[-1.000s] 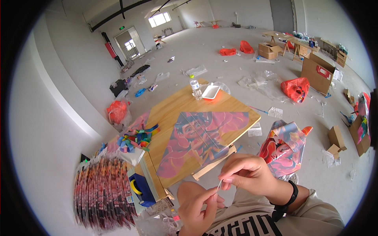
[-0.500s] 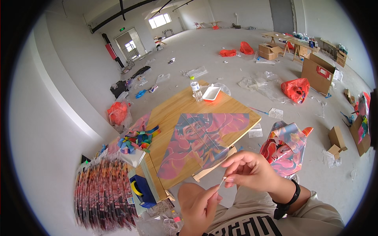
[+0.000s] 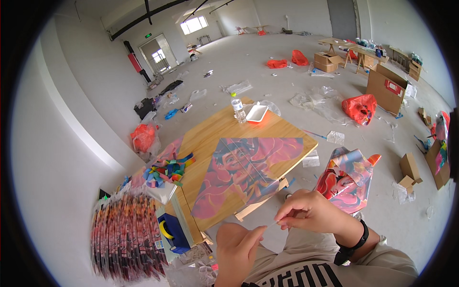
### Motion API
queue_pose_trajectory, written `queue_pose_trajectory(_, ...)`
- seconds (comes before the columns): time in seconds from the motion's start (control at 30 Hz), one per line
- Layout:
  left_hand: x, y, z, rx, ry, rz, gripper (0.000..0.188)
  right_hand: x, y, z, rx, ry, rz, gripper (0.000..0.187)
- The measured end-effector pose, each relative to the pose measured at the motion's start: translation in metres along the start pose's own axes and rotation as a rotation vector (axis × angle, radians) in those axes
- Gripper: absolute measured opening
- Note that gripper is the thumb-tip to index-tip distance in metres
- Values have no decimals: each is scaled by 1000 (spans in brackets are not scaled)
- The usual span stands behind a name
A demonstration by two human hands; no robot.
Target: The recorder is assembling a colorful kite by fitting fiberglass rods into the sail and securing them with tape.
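Both hands above table (image 3: 210,138) near edge: right hand (image 3: 313,213) fingertips pinch thin clear strip (image 3: 273,223); left hand (image 3: 236,248) fingers extended, touching strip end. Hands slightly lower than before; kite (image 3: 248,172) flat, unmoved.

A single view, from a wide fisheye camera worn on the person's head, looks forward and steeply down. Nearest, at the lower edge, are the person's own hands, the left hand (image 3: 236,251) and the right hand (image 3: 313,213), close under the lens. Just beyond lies the wooden counter (image 3: 224,131), seen from above at a slant. Farther off the floor (image 3: 267,48) runs to distant walls, and straight edges bend toward the dark round rim.
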State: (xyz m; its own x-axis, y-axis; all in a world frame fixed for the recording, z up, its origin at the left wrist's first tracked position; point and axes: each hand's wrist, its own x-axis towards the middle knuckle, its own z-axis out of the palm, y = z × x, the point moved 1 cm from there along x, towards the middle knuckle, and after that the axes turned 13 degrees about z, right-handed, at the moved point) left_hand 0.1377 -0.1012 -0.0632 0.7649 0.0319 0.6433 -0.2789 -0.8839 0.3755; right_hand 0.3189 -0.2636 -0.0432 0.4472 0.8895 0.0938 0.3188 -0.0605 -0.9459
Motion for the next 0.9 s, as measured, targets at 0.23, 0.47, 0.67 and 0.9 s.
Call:
queue_pose_trajectory(0.23, -2, -1, 2, 29, -41, -8, 29, 0, 4, -1, 33, -22, -47, 13)
queue_pose_trajectory(0.47, -3, 4, 5, -141, -31, -49, 18, 0, 12, 0, 148, -9, -20, 11)
queue_pose_trajectory(0.67, -1, 3, 8, -182, -19, -14, 16, 1, 22, 1, 435, -171, 13, 13)
queue_pose_trajectory(0.9, 0, 5, 8, -144, -6, 1, 17, 0, 21, 6, 458, -126, -11, 12)
